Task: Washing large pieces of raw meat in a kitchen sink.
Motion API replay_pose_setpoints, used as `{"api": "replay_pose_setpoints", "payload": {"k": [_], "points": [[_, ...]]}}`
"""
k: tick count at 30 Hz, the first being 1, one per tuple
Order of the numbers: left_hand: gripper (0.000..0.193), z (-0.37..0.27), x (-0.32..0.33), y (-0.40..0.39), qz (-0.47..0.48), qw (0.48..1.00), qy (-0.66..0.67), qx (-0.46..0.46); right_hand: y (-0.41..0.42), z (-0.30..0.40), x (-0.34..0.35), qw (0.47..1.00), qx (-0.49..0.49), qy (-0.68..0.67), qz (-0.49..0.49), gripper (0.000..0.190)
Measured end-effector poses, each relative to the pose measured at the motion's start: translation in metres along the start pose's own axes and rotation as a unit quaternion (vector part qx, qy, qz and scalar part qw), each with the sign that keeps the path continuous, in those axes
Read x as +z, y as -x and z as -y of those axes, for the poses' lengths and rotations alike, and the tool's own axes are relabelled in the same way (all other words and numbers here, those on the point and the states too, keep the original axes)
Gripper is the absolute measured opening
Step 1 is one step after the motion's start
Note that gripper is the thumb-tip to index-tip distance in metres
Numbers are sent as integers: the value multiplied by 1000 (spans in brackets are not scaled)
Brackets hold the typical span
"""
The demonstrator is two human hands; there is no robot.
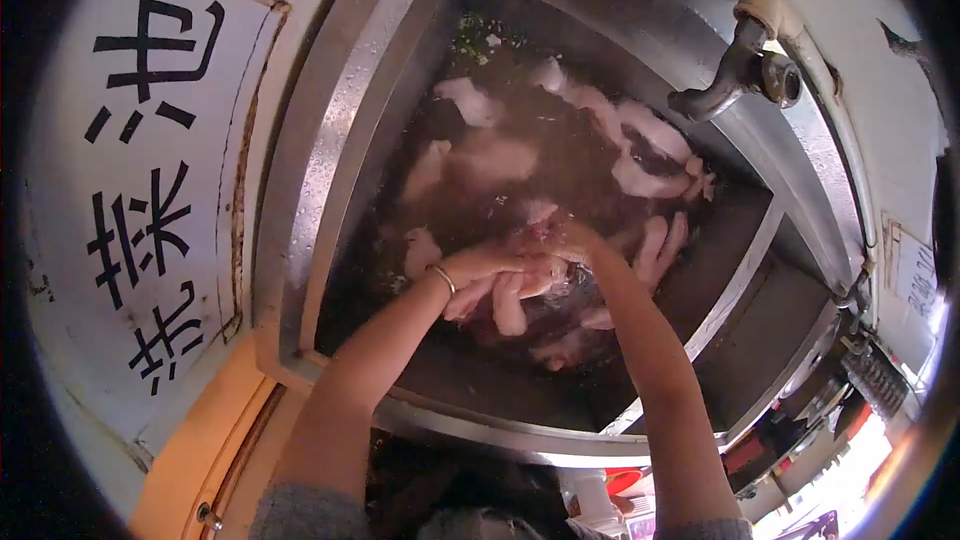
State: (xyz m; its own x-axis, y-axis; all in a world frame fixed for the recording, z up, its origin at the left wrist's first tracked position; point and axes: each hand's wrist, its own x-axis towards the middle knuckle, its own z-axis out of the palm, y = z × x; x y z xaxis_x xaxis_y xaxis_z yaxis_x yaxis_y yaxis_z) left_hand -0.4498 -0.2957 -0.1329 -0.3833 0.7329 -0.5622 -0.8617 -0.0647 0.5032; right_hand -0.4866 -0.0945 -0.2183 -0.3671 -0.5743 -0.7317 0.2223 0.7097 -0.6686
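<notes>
Both hands are down in a stainless-steel sink (337,116) of murky water. My left hand (486,264), with a bangle at its wrist, grips a pale pink piece of raw meat (541,277). From the right, my right hand (574,238) holds the same piece; its fingertips are partly hidden by meat and water. Just below them lies another pale raw piece (510,309). More raw pieces (651,131), seemingly poultry, float along the far right side. Others (471,101) lie toward the left, some blurred under the water.
A metal tap (731,75) juts over the sink's right side from a wall pipe (844,116). Green scraps (484,37) float in the far corner. A steel divider (735,285) separates a second basin (772,330). The left wall bears a sign (202,142) with large black writing.
</notes>
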Motion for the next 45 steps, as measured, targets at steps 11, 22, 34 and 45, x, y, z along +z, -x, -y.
{"api": "replay_pose_setpoints", "payload": {"k": [11, 22, 34, 45], "points": [[73, 49, -7, -13, -133, 978, -152, 57, 17, 92, -4, 978, 130, -71, -146, 29], [59, 25, 2, -2, -179, 941, -269, 104, 19, 97, -20, 891, 224, -389, -75, 45], [25, 21, -9, -12, -281, 940, -122, 151, 34, 72, 44, 843, 82, -442, -297, 54], [33, 42, -19, -38, -371, 897, -80, 227, 41, 38, 98, 802, -11, -437, -407, 64]]}}
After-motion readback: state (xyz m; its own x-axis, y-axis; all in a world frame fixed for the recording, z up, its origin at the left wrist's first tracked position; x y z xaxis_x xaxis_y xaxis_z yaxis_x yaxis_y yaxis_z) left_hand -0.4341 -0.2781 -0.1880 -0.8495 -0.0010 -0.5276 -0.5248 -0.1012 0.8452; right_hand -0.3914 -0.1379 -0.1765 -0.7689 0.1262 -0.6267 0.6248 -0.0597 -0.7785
